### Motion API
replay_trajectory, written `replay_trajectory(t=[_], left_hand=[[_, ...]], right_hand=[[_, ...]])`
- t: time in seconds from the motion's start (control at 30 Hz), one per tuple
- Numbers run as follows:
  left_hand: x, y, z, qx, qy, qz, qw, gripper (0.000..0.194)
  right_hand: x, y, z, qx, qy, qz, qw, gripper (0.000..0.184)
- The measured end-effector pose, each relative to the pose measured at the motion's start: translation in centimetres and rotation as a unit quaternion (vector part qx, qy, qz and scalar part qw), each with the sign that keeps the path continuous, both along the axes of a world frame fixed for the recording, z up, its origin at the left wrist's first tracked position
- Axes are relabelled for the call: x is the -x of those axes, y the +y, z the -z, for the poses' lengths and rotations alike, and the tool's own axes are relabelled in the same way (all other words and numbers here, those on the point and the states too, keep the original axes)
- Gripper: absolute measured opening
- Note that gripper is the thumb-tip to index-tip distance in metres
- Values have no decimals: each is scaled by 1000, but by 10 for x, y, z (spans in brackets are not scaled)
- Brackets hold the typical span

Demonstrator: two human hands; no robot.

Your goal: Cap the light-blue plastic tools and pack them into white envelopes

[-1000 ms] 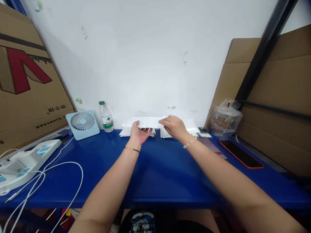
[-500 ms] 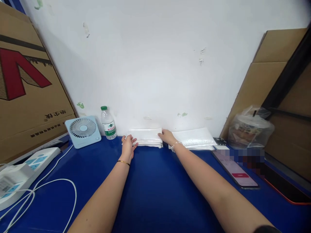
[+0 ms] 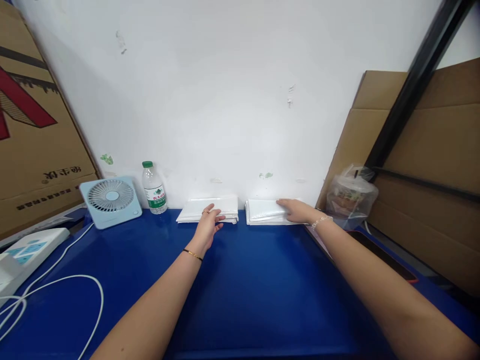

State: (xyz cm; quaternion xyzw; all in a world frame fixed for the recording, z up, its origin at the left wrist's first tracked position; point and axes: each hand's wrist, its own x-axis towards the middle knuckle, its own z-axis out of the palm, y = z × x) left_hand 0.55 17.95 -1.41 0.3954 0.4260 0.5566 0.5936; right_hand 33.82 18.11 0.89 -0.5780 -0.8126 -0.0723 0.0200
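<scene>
Two low stacks of flat white packets lie against the wall at the back of the blue table. My left hand is at the front of the left stack, its fingers apart and holding nothing; whether they touch the packets I cannot tell. Over the right end of the right stack is my right hand. Its fingers stretch out across the shiny top packet, and its thumb is partly hidden. A small gap of blue tabletop separates the two stacks.
A light blue fan and a green-capped water bottle stand left of the stacks. A white power strip and looped cable lie farther left. At right are a bagged cup, a dark phone and cardboard.
My right hand has left the left stack's right end and moved right onto the right stack. My left hand has shifted right along the left stack's front. The camera view has turned slightly right.
</scene>
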Motion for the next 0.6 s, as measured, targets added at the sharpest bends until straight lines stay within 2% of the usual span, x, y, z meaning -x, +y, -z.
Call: replay_trajectory(t=[0.13, 0.23, 0.3, 0.33, 0.4, 0.47, 0.53, 0.6], left_hand=[[-10, -22, -4, -38, 61, 93, 993, 49], [-12, -27, -1, -107, 124, 106, 981, 62], [-12, -26, 3, -165, 158, 103, 968, 81], [-12, -26, 5, -197, 172, 104, 960, 91], [-13, -24, 9, -254, 184, 115, 943, 97], [-14, -23, 11, -263, 178, 144, 937, 79], [-16, -22, 12, -234, 162, 175, 943, 56], [-18, -21, 13, -206, 139, 173, 953, 48]], right_hand=[[6, -3, -12, -64, 1, 41, 997, 39], [14, -13, -32, -100, 94, 57, 989, 34], [22, -22, -44, -51, 218, 40, 974, 32], [26, -27, -48, 7, 285, 29, 958, 31], [36, -37, -51, 166, 400, 12, 901, 28], [44, -45, -45, 313, 479, 16, 820, 24], [49, -50, -31, 393, 541, 36, 742, 24], [51, -54, -13, 402, 622, 66, 669, 26]])
